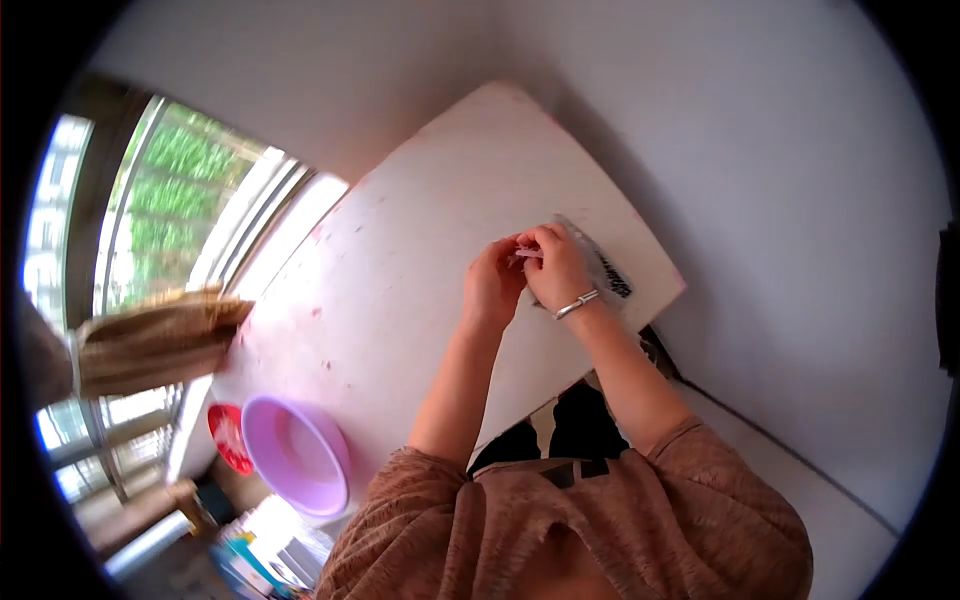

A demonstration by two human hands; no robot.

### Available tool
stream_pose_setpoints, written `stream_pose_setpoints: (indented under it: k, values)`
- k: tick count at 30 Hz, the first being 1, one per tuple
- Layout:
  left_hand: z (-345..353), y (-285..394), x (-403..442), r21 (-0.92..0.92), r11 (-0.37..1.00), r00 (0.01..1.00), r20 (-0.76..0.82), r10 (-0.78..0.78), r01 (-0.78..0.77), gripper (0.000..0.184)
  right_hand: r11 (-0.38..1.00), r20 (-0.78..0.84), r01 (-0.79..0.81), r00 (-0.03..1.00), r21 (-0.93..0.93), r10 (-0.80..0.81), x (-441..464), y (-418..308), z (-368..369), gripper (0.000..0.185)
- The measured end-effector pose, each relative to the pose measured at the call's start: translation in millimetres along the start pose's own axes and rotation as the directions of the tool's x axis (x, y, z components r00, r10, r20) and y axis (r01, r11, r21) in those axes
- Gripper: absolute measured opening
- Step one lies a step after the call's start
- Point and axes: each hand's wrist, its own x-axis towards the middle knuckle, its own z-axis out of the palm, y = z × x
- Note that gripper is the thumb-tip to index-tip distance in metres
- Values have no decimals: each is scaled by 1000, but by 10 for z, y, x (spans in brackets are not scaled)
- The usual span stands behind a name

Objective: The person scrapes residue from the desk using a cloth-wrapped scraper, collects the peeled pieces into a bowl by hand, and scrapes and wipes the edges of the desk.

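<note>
Over the white table my left hand (490, 282) and my right hand (556, 268) are brought together, fingertips almost meeting. Both are closed, pinching a small pale pink piece (528, 253) between them; its exact kind is too small to make out. A silver bracelet (576, 304) circles my right wrist. Just beyond and to the right of that hand lies a clear plastic bag (590, 240) with small black pieces (615, 280) showing at its right side. My right hand and forearm cover part of the bag.
The white table (420, 220) has small pinkish specks and meets a wall at the back. At its left end are a purple basin (295, 455) and a red container (230, 438) with pale contents. A brown bundle (160, 345) hangs by the window.
</note>
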Motion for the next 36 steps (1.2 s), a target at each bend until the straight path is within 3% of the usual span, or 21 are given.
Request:
stream_pose_setpoints:
  k: [2, 4, 6, 8, 10, 12, 15, 17, 19, 20, 21, 23, 24, 25, 26, 27, 28, 29, 32, 34, 36]
  values:
    - [-265, 171, -194, -90, 993, 997, -26, 78, -80, 21, 997, 78, 50, 996, 53, -54, -31, -210, 341, 17]
    - [-557, 386, -441, 26, 966, 956, -139, 258, -257, 25, 995, 176, 99, 979, 33, -103, -68, -518, 708, 17]
    - [-795, 687, -780, -43, 923, 909, -196, 367, -382, 25, 989, 260, 91, 958, 119, -120, -152, -949, 1066, 15]
    - [-1055, 952, -1070, -17, 824, 788, -304, 536, -567, 26, 959, 332, 67, 930, 274, -160, -240, -1318, 1431, 13]
    - [-1408, 1198, -1335, -31, 703, 665, -357, 656, -711, 24, 936, 368, 244, 870, 253, -327, -344, -1648, 1820, 13]
    - [-1670, 1480, -1658, 11, 612, 545, -443, 712, -791, 22, 898, 411, 238, 825, 370, -388, -509, -2052, 2178, 14]
    - [-2089, 1896, -2101, 196, 435, 289, -507, 812, -879, 19, 851, 499, 232, 725, 471, -474, -765, -2705, 2657, 15]
    - [-2444, 2159, -2443, 365, 345, 139, -487, 862, -865, 18, 789, 470, 313, 666, 528, -579, -947, -3078, 3033, 17]
    - [-2842, 2421, -2726, 590, 285, -19, -456, 890, -755, 15, 742, 551, 178, 564, 646, -615, -1141, -3358, 3454, 22]
    - [-3074, 2522, -2869, 513, 373, 51, -536, 842, -773, 17, 703, 566, 130, 500, 699, -656, -1226, -3444, 3675, 25]
    - [-3371, 2634, -2966, 586, 413, 59, -527, 848, -697, 18, 695, 565, 132, 487, 707, -667, -1290, -3476, 3999, 25]
    - [-3979, 2742, -3089, 656, 451, 57, -530, 846, -605, 19, 655, 608, -39, 417, 755, -676, -1469, -3465, 4558, 27]
    - [-4234, 2780, -3138, 781, 488, -6, -532, 846, -389, 20, 651, 610, -46, 405, 757, -681, -1472, -3516, 4535, 27]
    - [-4389, 2789, -3214, 848, 510, -64, -523, 850, -145, 22, 770, 713, 48, 343, 636, -611, -1403, -3569, 4419, 25]
    - [-4444, 2779, -3307, 846, 515, -70, -527, 847, -140, 22, 855, 803, 154, 296, 495, -518, -1372, -3596, 4362, 24]
    - [-4479, 2743, -3380, 842, 532, -61, -538, 841, -87, 20, 868, 792, 34, 393, 495, -467, -1408, -3564, 4392, 19]
    - [-4499, 2694, -3409, 836, 548, -44, -549, 835, -33, 19, 873, 798, 30, 392, 487, -458, -1427, -3496, 4413, 19]
    - [-4519, 2658, -3384, 861, 474, -81, -494, 866, -185, 16, 858, 775, 9, 424, 514, -469, -1412, -3423, 4396, 20]
    - [-4191, 2619, -3321, 896, 379, -88, -407, 909, -233, 17, 801, 709, -9, 472, 598, -524, -1256, -3176, 4269, 21]
    - [-3786, 2547, -3244, 881, 389, -38, -413, 910, -268, 18, 802, 677, 30, 518, 596, -522, -1051, -2944, 3716, 20]
    - [-3261, 2390, -3067, 979, 64, -37, -72, 997, -196, 13, 866, 656, 58, 628, 497, -419, -823, -2598, 3105, 21]
